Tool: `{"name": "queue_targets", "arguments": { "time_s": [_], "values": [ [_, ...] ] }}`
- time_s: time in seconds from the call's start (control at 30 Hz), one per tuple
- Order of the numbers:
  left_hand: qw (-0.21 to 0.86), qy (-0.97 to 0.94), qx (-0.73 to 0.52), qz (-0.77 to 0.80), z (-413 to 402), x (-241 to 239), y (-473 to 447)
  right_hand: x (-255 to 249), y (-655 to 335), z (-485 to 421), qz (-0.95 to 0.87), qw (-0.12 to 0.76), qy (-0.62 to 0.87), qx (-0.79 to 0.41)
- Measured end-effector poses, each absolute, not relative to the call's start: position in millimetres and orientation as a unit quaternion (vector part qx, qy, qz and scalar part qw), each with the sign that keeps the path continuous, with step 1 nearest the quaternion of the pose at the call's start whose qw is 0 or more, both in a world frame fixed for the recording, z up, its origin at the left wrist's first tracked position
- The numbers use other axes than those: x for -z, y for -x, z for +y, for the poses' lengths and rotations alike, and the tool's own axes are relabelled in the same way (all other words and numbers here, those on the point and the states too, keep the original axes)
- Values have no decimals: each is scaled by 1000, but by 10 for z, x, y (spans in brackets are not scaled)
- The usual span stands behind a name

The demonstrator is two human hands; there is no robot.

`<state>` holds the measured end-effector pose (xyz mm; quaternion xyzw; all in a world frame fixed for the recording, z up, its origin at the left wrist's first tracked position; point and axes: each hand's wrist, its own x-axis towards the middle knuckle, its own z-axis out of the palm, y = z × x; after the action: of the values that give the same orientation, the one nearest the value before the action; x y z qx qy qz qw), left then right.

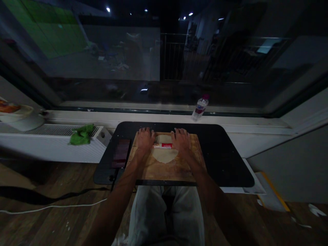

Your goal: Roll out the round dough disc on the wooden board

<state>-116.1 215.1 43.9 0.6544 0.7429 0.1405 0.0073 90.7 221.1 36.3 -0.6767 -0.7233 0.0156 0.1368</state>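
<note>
A rolling pin (162, 146) with a red and white label lies crosswise on a flat, pale sheet of dough (165, 156). My left hand (145, 138) is closed over its left end, and my right hand (181, 138) covers the right end the same way. Both hands hide the pin's ends, with their fingers pointing toward the window. Under the dough is a wooden board (153, 173), set on a black tabletop (220, 153). The dough reaches out on both sides of the pin, nearer to me and farther away.
A dark, blurred-out flat object (121, 153) lies left of the board. On the windowsill stands a water bottle (200, 107) with a pink cap. A green cloth (82, 134) rests on the radiator (56, 130), near a white container (23, 118). Cables (51, 206) cross at left.
</note>
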Motion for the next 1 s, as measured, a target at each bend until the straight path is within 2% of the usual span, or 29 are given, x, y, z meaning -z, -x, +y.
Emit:
{"name": "queue_targets", "arguments": {
  "time_s": [0.33, 0.7, 1.0],
  "values": [
    [-15, -653, -152, 742, 1796, -370, 1117, -280, -892, 1743, -716, 149, 682, 9],
    [-11, -693, -166, 701, 1456, -90, 1228, -113, -893, 1267, -732, 172, 657, 43],
    [-9, -705, -197, 681, 1249, -113, 1239, -55, -890, 1113, -731, 180, 657, 51]
  ]
}}
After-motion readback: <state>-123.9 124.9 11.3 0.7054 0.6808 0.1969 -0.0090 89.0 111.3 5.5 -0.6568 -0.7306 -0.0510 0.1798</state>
